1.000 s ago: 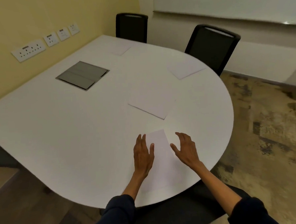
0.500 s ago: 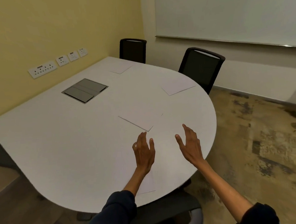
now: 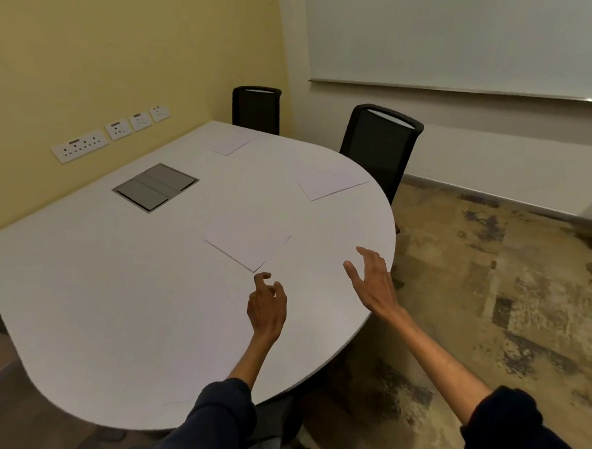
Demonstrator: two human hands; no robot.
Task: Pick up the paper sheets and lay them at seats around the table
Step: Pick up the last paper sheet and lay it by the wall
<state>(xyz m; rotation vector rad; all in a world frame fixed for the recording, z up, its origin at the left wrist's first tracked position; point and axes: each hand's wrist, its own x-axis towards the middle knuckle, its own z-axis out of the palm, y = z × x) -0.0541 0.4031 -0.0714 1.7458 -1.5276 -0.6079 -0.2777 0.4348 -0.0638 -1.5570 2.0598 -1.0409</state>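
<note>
Both hands hover empty over the lower middle of the frame. The left hand [image 3: 267, 306] has its fingers [image 3: 261, 278] curled loosely inward, gripping nothing; the right hand [image 3: 373, 282] is spread wide, palm turned inward, near the table's [image 3: 103, 303] rounded edge.

Just above the left fingertips, apart from them and not touched, lies the nearest sheet [image 3: 249, 242], its near corner pointing down toward that hand. It sits toward the middle of the table, not squarely at any seat, so I'd guess it is a supply pile or the next one to be picked up, though I can't tell how many sheets it holds.

Further out, at centre right, a second sheet [image 3: 330, 183] lies before the near chair [image 3: 381, 144]. At upper centre, a third sheet [image 3: 230, 143] lies before the far chair [image 3: 256, 108]. Those two seats look served. A faint paper edge [image 3: 175, 402] shows at the table's bottom rim. Any remaining seats lie out of view.
</note>
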